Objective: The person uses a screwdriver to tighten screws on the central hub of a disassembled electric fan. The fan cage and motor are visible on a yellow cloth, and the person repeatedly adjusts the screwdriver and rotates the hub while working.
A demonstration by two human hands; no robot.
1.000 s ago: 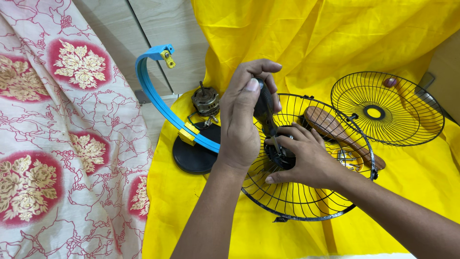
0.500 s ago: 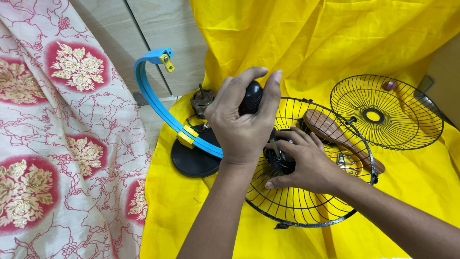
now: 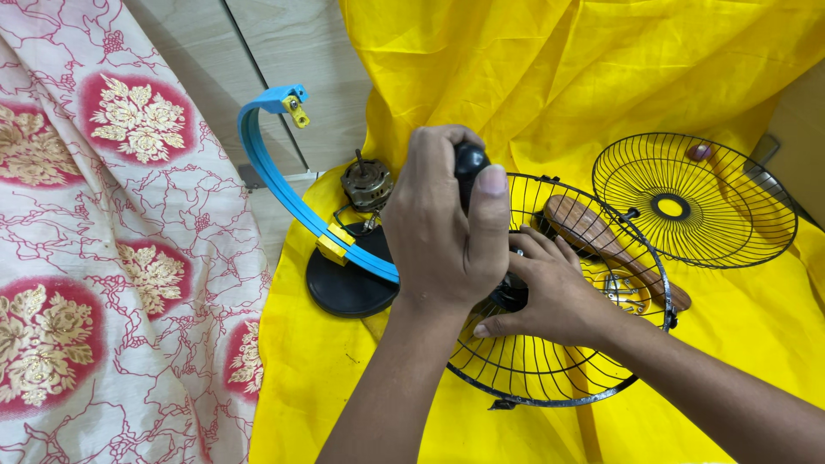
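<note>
My left hand (image 3: 443, 228) is closed around the black handle of a tool (image 3: 471, 161), held upright over the middle of a black wire fan guard (image 3: 550, 391). The tool's lower part is hidden behind my hand. My right hand (image 3: 554, 296) rests inside the guard, fingers gripping the black hub (image 3: 513, 296) at its centre. The guard lies flat on a yellow cloth (image 3: 344, 378).
A wooden-handled tool (image 3: 593, 236) lies in the guard. A second wire guard (image 3: 696, 202) sits at the right. To the left are a blue curved band (image 3: 266, 167), a black round base (image 3: 344, 288) and a small motor (image 3: 367, 183). Patterned pink fabric (image 3: 120, 258) covers the left side.
My left hand has shifted from a fingertip hold to a full wrap around the black handle and has turned on it. My right hand stays on the hub.
</note>
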